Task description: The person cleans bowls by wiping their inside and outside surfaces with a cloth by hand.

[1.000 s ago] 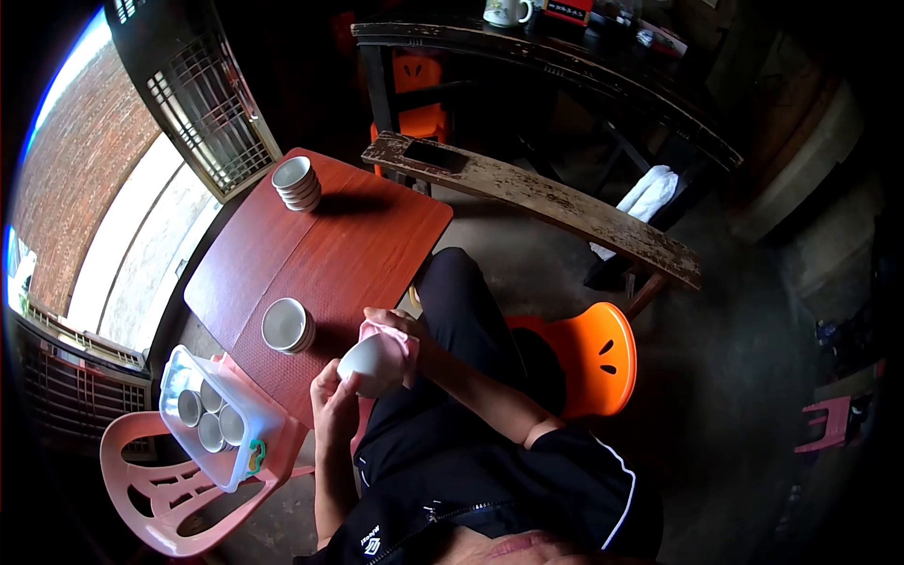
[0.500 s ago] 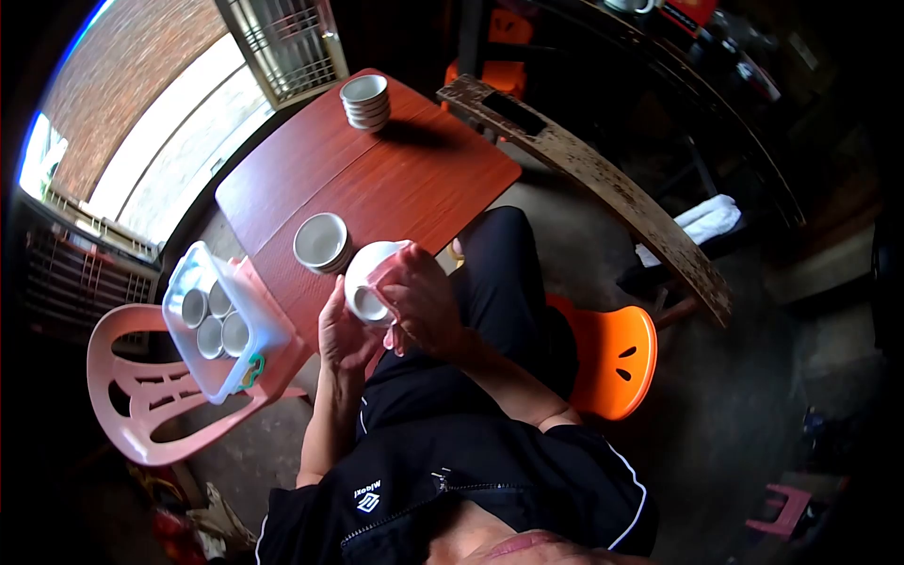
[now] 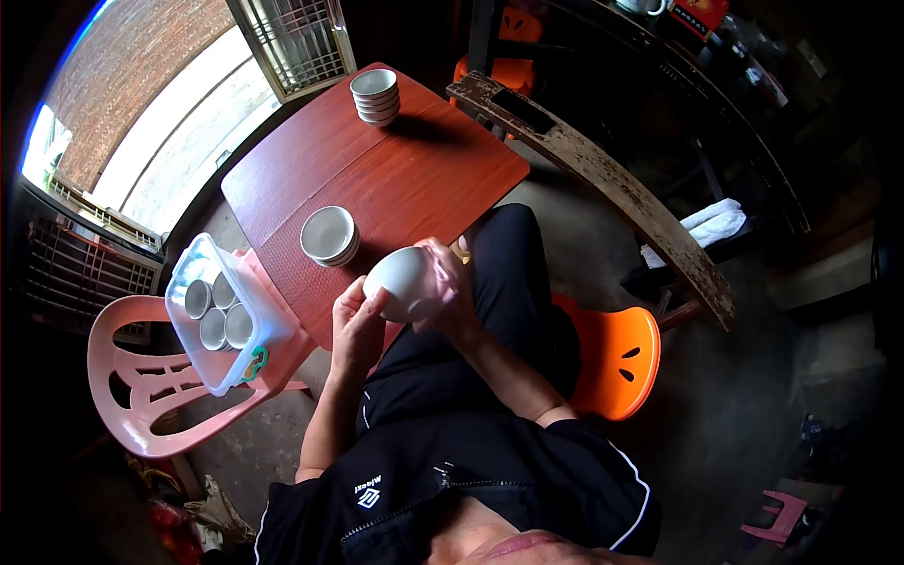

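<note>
A white bowl (image 3: pixel 400 281) is held above my lap, close to the table's near edge, with its rounded side showing. My left hand (image 3: pixel 358 328) grips its left rim, thumb on the outside. A pink cloth (image 3: pixel 441 273) is in my right hand (image 3: pixel 456 294), pressed against the bowl's right side; some of those fingers are hidden. Just beyond, a short stack of bowls (image 3: pixel 329 235) rests on the red-brown table (image 3: pixel 377 179). A taller stack of bowls (image 3: pixel 376 96) stands near the table's far edge.
To the left, a clear plastic box (image 3: pixel 235 306) with several cups (image 3: pixel 213 327) inside sits on a pink chair (image 3: pixel 141 377). An orange stool (image 3: pixel 621 363) is at my right. A worn wooden bench (image 3: pixel 603 184) runs beyond the table's right side.
The bowl has turned in my hands, so its foot no longer faces up toward me. My right hand and the cloth have shifted to the bowl's right side.
</note>
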The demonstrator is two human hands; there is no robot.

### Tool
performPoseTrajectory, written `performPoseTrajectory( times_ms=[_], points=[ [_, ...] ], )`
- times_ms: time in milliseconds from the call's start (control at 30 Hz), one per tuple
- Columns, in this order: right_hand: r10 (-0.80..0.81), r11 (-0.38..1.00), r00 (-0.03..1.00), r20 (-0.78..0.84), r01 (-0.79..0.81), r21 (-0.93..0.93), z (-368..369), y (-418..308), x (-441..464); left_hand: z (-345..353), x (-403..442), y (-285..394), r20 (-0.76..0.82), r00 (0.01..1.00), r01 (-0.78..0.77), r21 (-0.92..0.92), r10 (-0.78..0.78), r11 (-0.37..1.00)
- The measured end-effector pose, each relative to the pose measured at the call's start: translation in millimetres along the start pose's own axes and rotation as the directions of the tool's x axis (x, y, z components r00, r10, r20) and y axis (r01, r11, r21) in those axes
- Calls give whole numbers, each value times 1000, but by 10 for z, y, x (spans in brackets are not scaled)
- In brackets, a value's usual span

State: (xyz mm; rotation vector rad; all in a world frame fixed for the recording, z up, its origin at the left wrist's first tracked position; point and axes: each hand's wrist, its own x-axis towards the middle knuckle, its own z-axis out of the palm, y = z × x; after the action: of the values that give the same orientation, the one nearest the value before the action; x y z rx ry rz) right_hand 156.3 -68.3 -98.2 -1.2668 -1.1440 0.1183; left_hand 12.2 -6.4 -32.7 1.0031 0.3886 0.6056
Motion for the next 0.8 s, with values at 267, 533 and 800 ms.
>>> performPoseTrajectory(
  times_ms=[267, 533, 800],
  points=[
    [-410, 908, 906, 107, 416, -45, -143, -415, 413, -111, 12, 5, 99, 994, -73, 362, 40, 929],
    [271, 957, 930, 248, -287, 32, -342, -512, 340, -145, 30, 129, 285, 941, 90, 307, -182, 947],
    [453, 485, 839, 302, -517, 706, -254, -37, 146, 32, -36, 61, 196, 971, 64, 342, -138, 938]
  ],
)
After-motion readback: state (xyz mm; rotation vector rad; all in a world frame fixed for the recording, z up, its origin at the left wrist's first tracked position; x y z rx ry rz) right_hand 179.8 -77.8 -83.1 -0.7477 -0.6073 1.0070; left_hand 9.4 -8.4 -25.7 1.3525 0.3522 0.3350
